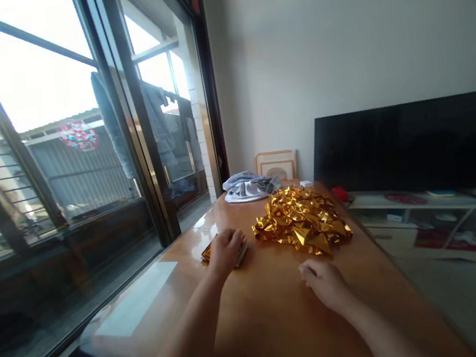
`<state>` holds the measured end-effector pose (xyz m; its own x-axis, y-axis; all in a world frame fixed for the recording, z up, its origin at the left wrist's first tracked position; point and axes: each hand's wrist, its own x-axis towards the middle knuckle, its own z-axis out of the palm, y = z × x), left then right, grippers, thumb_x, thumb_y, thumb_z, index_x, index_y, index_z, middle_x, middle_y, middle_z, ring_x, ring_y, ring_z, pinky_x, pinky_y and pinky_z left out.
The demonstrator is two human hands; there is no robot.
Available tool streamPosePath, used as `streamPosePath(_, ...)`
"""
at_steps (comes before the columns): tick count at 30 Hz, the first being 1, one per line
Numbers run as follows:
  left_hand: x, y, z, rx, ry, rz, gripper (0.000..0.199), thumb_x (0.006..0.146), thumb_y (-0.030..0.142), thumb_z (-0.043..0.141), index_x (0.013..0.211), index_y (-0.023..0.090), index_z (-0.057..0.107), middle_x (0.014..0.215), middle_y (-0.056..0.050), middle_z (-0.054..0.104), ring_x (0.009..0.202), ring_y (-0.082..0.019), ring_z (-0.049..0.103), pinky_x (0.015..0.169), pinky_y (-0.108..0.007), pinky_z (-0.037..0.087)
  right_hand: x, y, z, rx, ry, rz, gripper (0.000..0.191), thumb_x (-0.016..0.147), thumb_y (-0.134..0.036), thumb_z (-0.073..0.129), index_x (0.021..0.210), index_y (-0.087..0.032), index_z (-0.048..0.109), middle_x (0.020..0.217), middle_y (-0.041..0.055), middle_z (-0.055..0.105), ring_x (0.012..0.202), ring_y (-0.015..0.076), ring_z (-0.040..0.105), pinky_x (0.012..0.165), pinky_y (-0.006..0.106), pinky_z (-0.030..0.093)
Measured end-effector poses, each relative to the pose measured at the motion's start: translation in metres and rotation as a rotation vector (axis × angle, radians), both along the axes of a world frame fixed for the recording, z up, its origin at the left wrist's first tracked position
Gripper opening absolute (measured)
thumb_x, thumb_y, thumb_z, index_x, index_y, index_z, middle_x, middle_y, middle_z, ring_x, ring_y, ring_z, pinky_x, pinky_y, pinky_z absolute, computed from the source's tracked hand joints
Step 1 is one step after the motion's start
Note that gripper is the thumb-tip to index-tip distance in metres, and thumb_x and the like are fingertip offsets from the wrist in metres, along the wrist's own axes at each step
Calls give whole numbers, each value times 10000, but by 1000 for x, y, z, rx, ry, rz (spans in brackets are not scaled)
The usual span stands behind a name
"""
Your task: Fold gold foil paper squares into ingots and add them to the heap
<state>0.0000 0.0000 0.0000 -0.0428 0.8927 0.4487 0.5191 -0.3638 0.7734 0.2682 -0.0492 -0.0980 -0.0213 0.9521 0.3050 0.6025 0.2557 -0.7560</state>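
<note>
My left hand (225, 250) rests on a small stack of gold foil paper (207, 255) on the wooden table. Its fingers are curled closed at the right edge of the stack, and part of the paper is hidden beneath them. Over the table to the right, my right hand (324, 284) is closed in a loose fist with no thing showing in it. Just beyond that hand lies a large heap of shiny folded gold foil pieces (299, 217), with pointed corners sticking out.
A whitish sheet (138, 302) lies on the table (262, 323) at left. Folded grey-white cloth (248, 189) sits at the far end, near leaning frames (275, 164). Tall windows (59, 138) run along the left. A television (414, 145) stands on a low cabinet (437, 212) at right.
</note>
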Motion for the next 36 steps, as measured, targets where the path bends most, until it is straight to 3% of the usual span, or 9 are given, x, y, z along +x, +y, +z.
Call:
streamPosePath(3,-22,17,-30,35,27,153,354,887,463,513,758,161,644,641,-4,609,634,-155,562,586,-254,370,1,-1,-3,-5,4,0,330,914,-432,447,695,-210,553,642,-1,589,627,179,558,591,263,380)
streamPosePath(6,-34,22,-45,15,126,170,387,893,492,503,745,173,663,648,-6,622,643,-162,571,596,-263,348,1,-3,-1,-19,10,6,323,923,-424,447,707,-210,558,653,-2,587,638,179,556,585,261,373)
streamPosePath(13,-38,29,-48,-98,278,65,449,887,532,507,623,192,633,577,-9,597,573,-161,539,546,-279,258,-1,-9,7,-6,-18,7,281,907,-361,468,704,-203,578,653,-4,570,642,172,535,589,259,366)
streamPosePath(22,-37,25,-50,-147,349,71,377,872,368,506,543,194,567,585,-12,601,574,-160,530,545,-288,229,-2,-11,11,-4,-29,13,253,894,-346,478,738,-199,612,665,-6,571,634,165,508,597,255,367)
streamPosePath(26,-36,26,-51,-167,302,93,389,861,399,520,534,195,570,573,-11,598,566,-159,523,537,-285,235,-1,-11,10,-5,-35,11,258,889,-348,484,755,-195,643,688,9,609,645,173,532,610,259,385)
streamPosePath(36,-42,40,-68,-245,81,125,284,785,444,634,673,187,676,631,-7,658,616,-161,576,535,-240,334,-1,-11,10,-17,-36,24,265,896,-368,485,802,-199,666,742,21,653,666,181,565,633,273,405)
